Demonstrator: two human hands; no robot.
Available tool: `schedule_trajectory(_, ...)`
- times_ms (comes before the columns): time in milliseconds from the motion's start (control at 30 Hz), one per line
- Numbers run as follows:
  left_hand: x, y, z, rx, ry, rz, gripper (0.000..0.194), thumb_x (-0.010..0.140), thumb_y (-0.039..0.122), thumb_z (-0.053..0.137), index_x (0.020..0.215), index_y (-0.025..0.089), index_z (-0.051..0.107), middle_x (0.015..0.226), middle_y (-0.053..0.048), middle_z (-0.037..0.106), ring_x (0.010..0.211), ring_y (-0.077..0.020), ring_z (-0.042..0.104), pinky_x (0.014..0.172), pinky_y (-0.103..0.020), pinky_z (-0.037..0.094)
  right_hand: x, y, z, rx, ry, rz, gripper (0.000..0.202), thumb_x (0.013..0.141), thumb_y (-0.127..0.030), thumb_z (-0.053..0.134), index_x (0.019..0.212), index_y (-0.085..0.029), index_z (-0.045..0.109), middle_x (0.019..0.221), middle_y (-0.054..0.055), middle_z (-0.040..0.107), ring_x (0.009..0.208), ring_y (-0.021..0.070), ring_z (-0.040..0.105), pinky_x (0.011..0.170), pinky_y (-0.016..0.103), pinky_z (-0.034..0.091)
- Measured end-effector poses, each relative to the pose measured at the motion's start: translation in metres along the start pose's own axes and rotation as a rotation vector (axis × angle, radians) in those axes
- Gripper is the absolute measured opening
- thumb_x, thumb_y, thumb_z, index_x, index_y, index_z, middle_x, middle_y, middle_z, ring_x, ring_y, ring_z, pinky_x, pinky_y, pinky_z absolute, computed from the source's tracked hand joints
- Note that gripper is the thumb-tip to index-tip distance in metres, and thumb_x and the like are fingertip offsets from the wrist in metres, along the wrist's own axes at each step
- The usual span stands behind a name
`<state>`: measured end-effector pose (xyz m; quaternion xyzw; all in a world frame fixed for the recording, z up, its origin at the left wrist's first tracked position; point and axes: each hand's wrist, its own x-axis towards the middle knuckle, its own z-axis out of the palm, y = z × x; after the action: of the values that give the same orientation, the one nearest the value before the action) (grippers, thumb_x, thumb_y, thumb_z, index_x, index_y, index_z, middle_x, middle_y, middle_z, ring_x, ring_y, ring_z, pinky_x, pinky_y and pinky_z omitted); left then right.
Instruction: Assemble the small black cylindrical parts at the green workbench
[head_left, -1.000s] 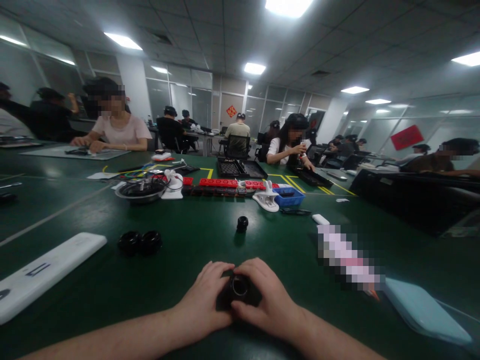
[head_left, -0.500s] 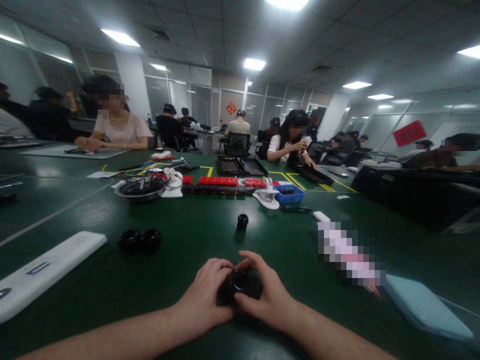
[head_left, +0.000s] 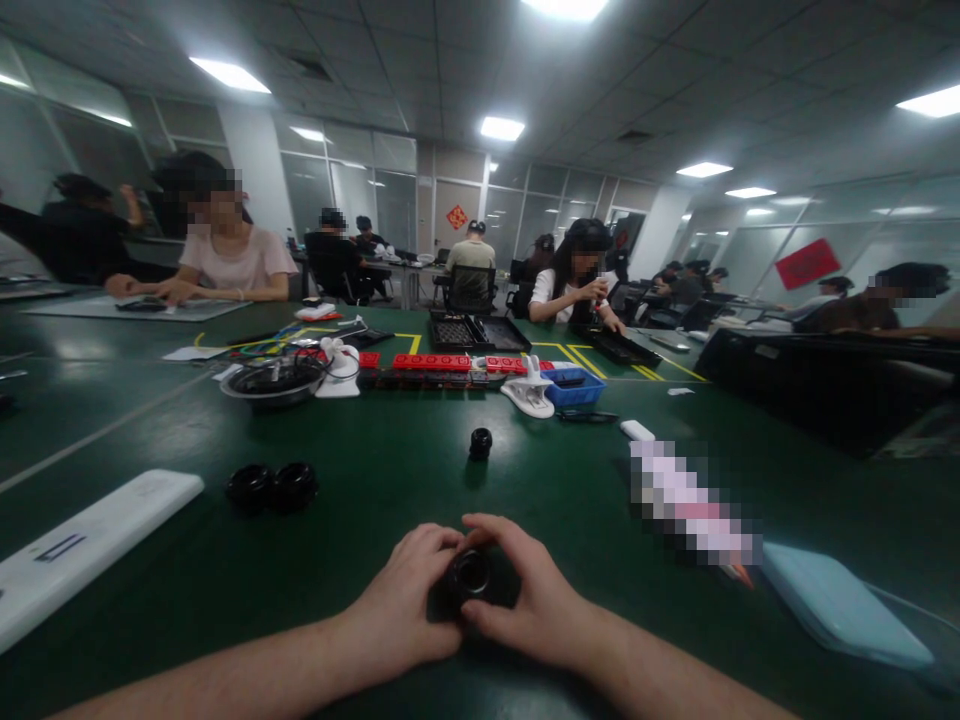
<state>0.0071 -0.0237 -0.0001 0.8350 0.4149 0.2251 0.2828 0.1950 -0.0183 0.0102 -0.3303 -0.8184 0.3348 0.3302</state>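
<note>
A glossy black ring-shaped part (head_left: 472,574) with a round hole on top is held between both hands at the lower middle of the head view. My left hand (head_left: 411,590) is curved round its left side, and my right hand (head_left: 521,588) grips it from the right with thumb and fingers. Farther up the green table (head_left: 360,480) stands a smaller black part (head_left: 481,444). Two more black ring-shaped parts (head_left: 271,487) sit side by side to the left of my hands.
A white bar (head_left: 97,550) lies left, a light blue pad (head_left: 847,605) right. Beyond are a metal bowl (head_left: 276,392), a white clip (head_left: 531,398), a blue basket (head_left: 574,390) and red strips (head_left: 431,362). People sit at tables behind.
The view has shifted slightly. My right fingers have closed a little farther over the black part. The person at the far left has moved their hands.
</note>
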Motion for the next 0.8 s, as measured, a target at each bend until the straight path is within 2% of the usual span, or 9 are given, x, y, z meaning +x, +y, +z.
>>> schedule_trajectory(100, 0.0003, 0.0002, 0.0002, 0.016, 0.002, 0.021, 0.045, 0.059, 0.016, 0.061, 0.103, 0.022, 0.053, 0.109, -0.004, 0.050, 0.102, -0.0252, 0.043, 0.090, -0.038, 0.035, -0.0027, -0.0049, -0.0038, 0.025, -0.031, -0.074, 0.067, 0.066, -0.010, 0.055, 0.128, -0.022, 0.030, 0.117, 0.008, 0.050, 0.109, 0.0221, 0.047, 0.095, 0.040, 0.034)
schedule_trajectory(200, 0.0006, 0.0004, 0.0016, 0.033, 0.019, -0.011, 0.046, 0.060, 0.023, 0.066, 0.103, 0.020, 0.051, 0.106, -0.006, 0.050, 0.099, -0.0257, 0.044, 0.088, -0.039, 0.036, -0.0024, -0.0063, -0.0018, 0.029, -0.066, -0.054, 0.077, 0.066, -0.018, 0.062, 0.132, -0.019, 0.023, 0.123, 0.011, 0.044, 0.112, 0.0246, 0.044, 0.096, 0.042, 0.033)
schedule_trajectory(300, 0.0007, -0.0010, 0.0038, 0.045, 0.052, -0.066, 0.041, 0.060, 0.030, 0.068, 0.094, 0.018, 0.051, 0.097, -0.006, 0.050, 0.091, -0.0251, 0.047, 0.080, -0.038, 0.040, 0.0001, -0.0044, 0.0034, -0.015, -0.054, 0.050, 0.083, 0.060, -0.026, 0.073, 0.129, -0.015, 0.030, 0.114, 0.012, 0.048, 0.104, 0.0253, 0.048, 0.091, 0.041, 0.038)
schedule_trajectory(400, 0.0006, -0.0023, 0.0047, 0.049, 0.068, -0.077, 0.037, 0.060, 0.030, 0.068, 0.091, 0.018, 0.050, 0.095, -0.005, 0.050, 0.088, -0.0243, 0.047, 0.077, -0.036, 0.041, 0.0014, -0.0034, 0.0048, -0.036, -0.034, 0.100, 0.072, 0.061, -0.024, 0.072, 0.124, -0.017, 0.038, 0.108, 0.009, 0.052, 0.099, 0.0238, 0.051, 0.088, 0.040, 0.041)
schedule_trajectory(533, 0.0010, 0.0009, 0.0017, 0.043, 0.057, -0.075, 0.037, 0.061, 0.024, 0.067, 0.094, 0.017, 0.051, 0.095, -0.006, 0.050, 0.090, -0.0240, 0.047, 0.078, -0.036, 0.040, 0.0001, -0.0064, -0.0005, -0.027, -0.007, 0.010, 0.067, 0.065, -0.018, 0.066, 0.125, -0.020, 0.036, 0.109, 0.008, 0.054, 0.100, 0.0225, 0.052, 0.089, 0.040, 0.040)
schedule_trajectory(700, 0.0018, 0.0035, -0.0018, 0.028, 0.022, -0.049, 0.040, 0.061, 0.026, 0.069, 0.096, 0.018, 0.053, 0.100, -0.006, 0.052, 0.095, -0.0250, 0.046, 0.084, -0.038, 0.038, -0.0007, -0.0109, -0.0035, -0.069, -0.143, -0.060, 0.074, 0.064, -0.011, 0.061, 0.131, -0.019, 0.029, 0.121, 0.011, 0.048, 0.109, 0.0240, 0.047, 0.094, 0.041, 0.036)
schedule_trajectory(800, 0.0015, 0.0009, -0.0004, 0.031, 0.020, -0.030, 0.037, 0.061, 0.031, 0.070, 0.093, 0.018, 0.055, 0.102, -0.006, 0.051, 0.096, -0.0252, 0.045, 0.084, -0.037, 0.038, -0.0014, -0.0106, -0.0044, -0.062, -0.090, -0.075, 0.071, 0.066, -0.017, 0.063, 0.128, -0.019, 0.031, 0.123, 0.012, 0.045, 0.111, 0.0254, 0.045, 0.094, 0.042, 0.036)
